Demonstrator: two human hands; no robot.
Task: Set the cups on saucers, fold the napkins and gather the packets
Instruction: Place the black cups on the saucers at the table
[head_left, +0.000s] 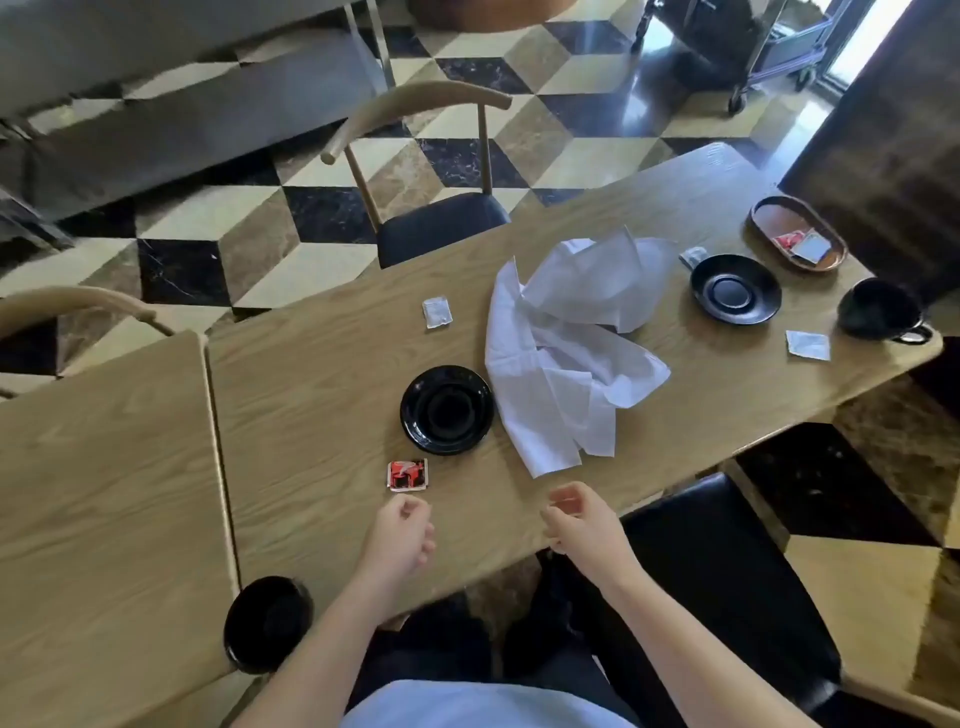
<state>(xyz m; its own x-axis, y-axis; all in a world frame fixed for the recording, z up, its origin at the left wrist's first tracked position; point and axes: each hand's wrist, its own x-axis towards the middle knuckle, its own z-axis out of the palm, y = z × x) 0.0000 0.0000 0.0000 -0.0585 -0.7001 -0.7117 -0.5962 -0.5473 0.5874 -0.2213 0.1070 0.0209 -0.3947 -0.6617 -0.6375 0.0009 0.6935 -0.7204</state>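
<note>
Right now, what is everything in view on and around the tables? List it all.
saucers: 2, black, one centre, one far right
cups: 2, black, one near left edge, one far right
napkins: white, crumpled heap, mid-table
white packets: 3 loose
red packet: 1, below the centre saucer
oval tray: 1, brown, holds packets
chairs: wooden, black seats
hands: left, right, loosely curled, empty

2 cups (878, 309) | 2 saucers (447, 409) | 2 napkins (566, 338) | 6 packets (408, 475) | 1 tray (797, 233)
</note>
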